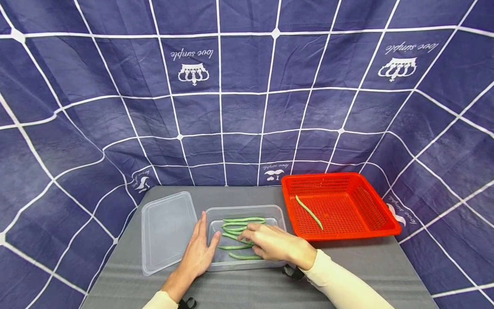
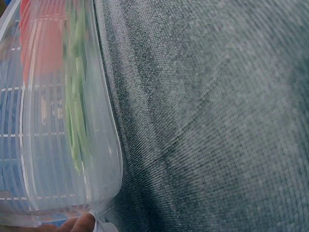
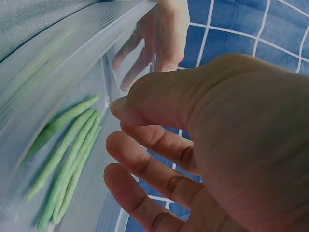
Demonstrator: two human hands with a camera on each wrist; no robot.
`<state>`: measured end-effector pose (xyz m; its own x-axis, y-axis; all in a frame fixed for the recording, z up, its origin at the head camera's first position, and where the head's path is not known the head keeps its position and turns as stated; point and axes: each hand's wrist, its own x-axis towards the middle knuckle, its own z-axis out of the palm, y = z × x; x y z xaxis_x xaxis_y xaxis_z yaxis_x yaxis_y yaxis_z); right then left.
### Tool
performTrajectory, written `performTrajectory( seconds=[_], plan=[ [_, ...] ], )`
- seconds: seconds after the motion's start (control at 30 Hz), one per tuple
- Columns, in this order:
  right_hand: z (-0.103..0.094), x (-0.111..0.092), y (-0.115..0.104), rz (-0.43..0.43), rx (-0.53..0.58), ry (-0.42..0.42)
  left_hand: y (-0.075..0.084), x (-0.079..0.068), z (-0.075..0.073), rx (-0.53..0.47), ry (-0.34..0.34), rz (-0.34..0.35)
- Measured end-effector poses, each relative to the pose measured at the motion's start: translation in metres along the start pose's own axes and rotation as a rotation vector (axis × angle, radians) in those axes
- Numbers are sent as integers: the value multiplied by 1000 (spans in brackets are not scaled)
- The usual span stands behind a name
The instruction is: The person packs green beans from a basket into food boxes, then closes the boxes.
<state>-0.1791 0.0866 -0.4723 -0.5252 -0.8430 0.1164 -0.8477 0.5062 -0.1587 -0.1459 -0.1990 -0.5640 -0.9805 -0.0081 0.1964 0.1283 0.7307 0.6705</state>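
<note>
A clear plastic container (image 1: 247, 266) holds several green beans (image 1: 244, 220), lying mostly crosswise in the head view. My left hand (image 1: 198, 254) rests at the container's left side with straight fingers, its thumb spread toward the inside. Over the right half of the container, my right hand (image 1: 275, 243) reaches down among the beans and hides some of their ends. In the right wrist view its fingers (image 3: 140, 162) are loosely bent and apart, with nothing between them, beside a group of beans (image 3: 72, 164). Through the translucent wall, the left wrist view shows more beans (image 2: 75, 87).
At the right stands a red plastic basket (image 1: 343, 208) with a single green bean (image 1: 308, 212) in it. A translucent lid (image 1: 167, 231) lies left of the container. The grey tabletop (image 1: 239, 292) is enclosed by a blue cloth (image 1: 247, 111) with white grid lines.
</note>
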Motion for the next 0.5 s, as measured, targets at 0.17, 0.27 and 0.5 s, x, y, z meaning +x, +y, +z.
performTrajectory(
  seconds=[0.17,0.27,0.5],
  plan=[
    [-2,-5,5,26,14,16,-1,0,2,0,-7,2],
    [-3,-8,9,54,32,15,-1,0,2,0,-5,5],
    [-6,-17,20,111,58,26,-2,0,2,-15,-1,4]
  ],
)
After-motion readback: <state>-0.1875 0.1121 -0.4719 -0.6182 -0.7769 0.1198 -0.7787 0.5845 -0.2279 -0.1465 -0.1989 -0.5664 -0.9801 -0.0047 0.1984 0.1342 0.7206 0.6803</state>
